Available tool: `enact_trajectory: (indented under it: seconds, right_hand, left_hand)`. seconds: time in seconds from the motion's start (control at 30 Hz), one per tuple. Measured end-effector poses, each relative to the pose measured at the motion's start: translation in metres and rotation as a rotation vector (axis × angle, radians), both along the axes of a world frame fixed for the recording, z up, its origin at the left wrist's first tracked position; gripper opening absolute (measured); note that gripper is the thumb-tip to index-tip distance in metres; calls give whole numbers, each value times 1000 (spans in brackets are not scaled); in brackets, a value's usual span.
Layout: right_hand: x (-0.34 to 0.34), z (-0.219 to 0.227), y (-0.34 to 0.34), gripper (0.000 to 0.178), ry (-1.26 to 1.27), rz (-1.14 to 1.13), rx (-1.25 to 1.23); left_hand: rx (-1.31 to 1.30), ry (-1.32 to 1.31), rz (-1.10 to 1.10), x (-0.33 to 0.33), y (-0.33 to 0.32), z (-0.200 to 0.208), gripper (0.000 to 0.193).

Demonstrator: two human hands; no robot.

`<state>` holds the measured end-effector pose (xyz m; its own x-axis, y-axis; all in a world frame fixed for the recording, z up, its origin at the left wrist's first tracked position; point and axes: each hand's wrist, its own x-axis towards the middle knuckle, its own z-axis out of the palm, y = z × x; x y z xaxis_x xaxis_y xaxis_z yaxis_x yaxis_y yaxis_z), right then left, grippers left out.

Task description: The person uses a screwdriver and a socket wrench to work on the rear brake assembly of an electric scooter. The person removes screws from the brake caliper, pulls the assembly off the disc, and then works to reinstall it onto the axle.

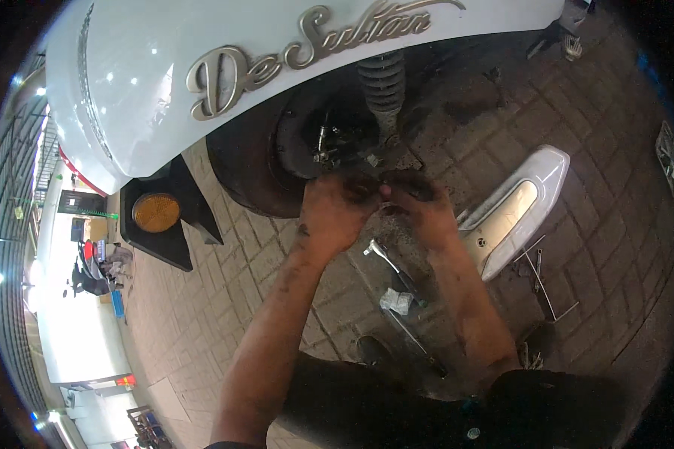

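My left hand [335, 213] and my right hand [429, 213] meet in front of the rear of a white scooter, below its body panel [146, 97]. Fingers of both hands are curled and close together around something small and dark; shadow and grime keep me from making it out. Just beyond them are a dark wheel [247, 161], a shiny metal fitting [322, 142] by its hub, and a coil-spring shock absorber [382, 86]. On the paving below my hands lies a ratchet wrench [386, 258] with a bright head.
A crumpled clear plastic bag [397, 301] and a long thin tool [416, 340] lie between my forearms. To the right rest a detached white cover [543, 179] and a bent metal rod wrench [548, 293]. A black mudguard with an orange reflector [156, 212] juts out at left.
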<state>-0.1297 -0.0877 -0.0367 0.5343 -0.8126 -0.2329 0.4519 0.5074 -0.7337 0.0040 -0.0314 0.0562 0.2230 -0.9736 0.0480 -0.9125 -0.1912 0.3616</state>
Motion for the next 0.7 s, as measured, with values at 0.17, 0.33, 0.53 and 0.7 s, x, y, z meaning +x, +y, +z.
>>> enact_trajectory:
  seconds: [0.17, 0.33, 0.53, 0.7]
  right_hand:
    - [7, -15, 2, 36, -30, -51, 40]
    - [6, -19, 7, 37, 70, -114, 9]
    - [14, -2, 17, 33, 183, -7, 26]
    - [14, -11, 13, 34, 121, -43, -168]
  left_hand:
    - [116, 213, 46, -8, -4, 14, 37]
    - [-65, 91, 96, -23, -7, 35, 29]
    - [-370, -195, 95, -12, -6, 51, 23]
    - [-402, -299, 27, 4, -13, 37, 31]
